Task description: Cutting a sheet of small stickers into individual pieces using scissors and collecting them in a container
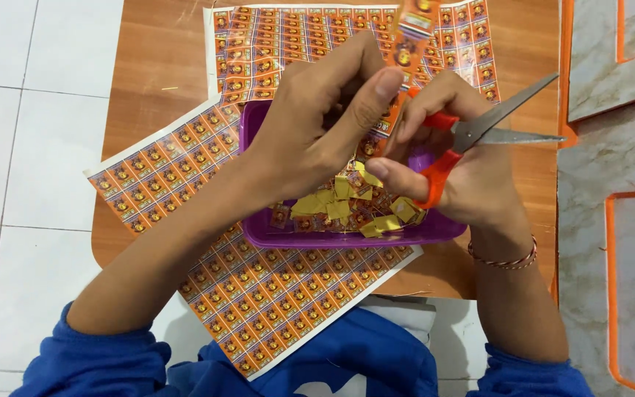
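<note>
Up above the purple tray (347, 237) a narrow strip of orange printed labels (411, 37) stands upright, pinched between thumb and fingers of the left hand (317, 121). Just beside it the right hand (450, 158) grips orange-handled scissors (479, 132) — blades parted, pointing right. Cut yellow and orange labels (347, 206) lie heaped in the tray, which rests on uncut label sheets (259, 287) covering the wooden counter (159, 66)

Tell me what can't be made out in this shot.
- Head view: the label strip is blurred and cut off by the top edge.
- The purple tray floor is mostly hidden by both hands and cut pieces.
- The printed sheet designs are too small.
</note>
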